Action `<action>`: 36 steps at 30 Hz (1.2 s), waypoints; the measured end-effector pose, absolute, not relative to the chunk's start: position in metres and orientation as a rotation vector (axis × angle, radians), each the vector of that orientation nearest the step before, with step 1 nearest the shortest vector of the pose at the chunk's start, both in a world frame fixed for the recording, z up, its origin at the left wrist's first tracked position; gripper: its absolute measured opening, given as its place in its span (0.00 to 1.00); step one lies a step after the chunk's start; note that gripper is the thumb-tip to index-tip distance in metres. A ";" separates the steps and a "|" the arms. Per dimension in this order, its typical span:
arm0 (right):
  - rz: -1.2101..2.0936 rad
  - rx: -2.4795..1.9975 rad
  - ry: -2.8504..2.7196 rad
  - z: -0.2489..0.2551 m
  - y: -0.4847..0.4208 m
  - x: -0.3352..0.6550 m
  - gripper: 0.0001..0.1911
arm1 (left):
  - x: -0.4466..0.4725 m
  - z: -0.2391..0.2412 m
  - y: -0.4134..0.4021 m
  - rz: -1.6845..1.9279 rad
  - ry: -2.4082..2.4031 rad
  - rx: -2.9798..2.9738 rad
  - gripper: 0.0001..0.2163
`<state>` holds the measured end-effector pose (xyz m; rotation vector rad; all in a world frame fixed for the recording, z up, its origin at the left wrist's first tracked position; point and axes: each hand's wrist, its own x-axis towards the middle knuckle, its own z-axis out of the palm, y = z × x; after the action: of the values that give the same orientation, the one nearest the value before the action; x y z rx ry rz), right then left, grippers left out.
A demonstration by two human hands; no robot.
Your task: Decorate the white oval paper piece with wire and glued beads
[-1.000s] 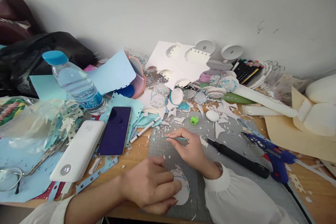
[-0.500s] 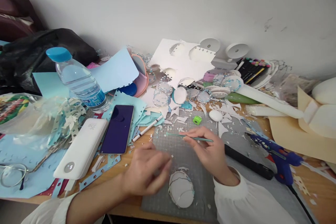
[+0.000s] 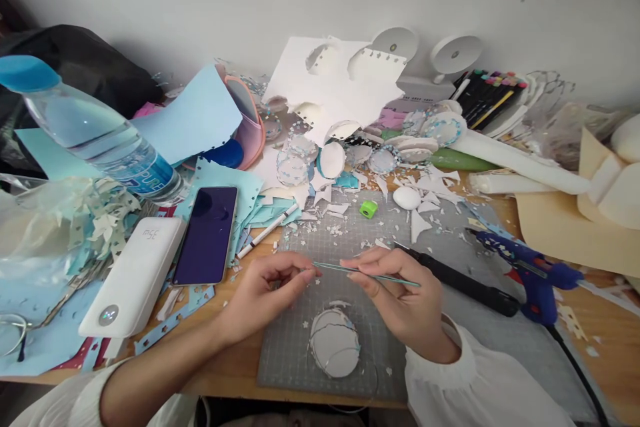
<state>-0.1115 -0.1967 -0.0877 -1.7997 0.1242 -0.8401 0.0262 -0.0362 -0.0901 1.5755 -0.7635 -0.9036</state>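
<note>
My right hand (image 3: 400,297) pinches a thin teal stick tool (image 3: 367,273) and holds it level above the grey cutting mat (image 3: 295,347). My left hand (image 3: 265,293) is closed in a pinch right at the tool's left tip; whether anything small sits between the fingers I cannot make out. Below both hands a white paper oval with a blue-trimmed edge (image 3: 334,351) lies flat on the mat, untouched.
Left of the mat lie a dark phone (image 3: 206,235), a white power bank (image 3: 133,277) and a water bottle (image 3: 95,137). A black pen-like tool (image 3: 465,283) and a blue glue gun (image 3: 525,270) are at the right. Paper scraps, cut discs and markers (image 3: 487,97) crowd the back.
My left hand lifted off the paper oval and rose to the tip of the teal tool. My right hand drew the tool toward me and to the right. The view dipped lower.
</note>
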 end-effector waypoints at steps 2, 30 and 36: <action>-0.838 -1.802 0.128 -0.087 -0.197 -0.112 0.11 | 0.026 -0.090 -0.036 -0.919 -0.782 1.554 0.13; -1.130 -2.446 -0.508 -0.072 -0.199 -0.115 0.12 | 0.027 -0.090 -0.037 -0.703 -0.845 1.560 0.09; -1.056 -2.285 -0.328 -0.072 -0.195 -0.117 0.12 | 0.026 -0.091 -0.036 -0.697 -0.869 1.579 0.09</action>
<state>-0.1167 -0.1953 -0.0717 -2.2853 -0.3282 -1.0555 0.0263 -0.0358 -0.0913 1.5788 -0.8691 -0.6968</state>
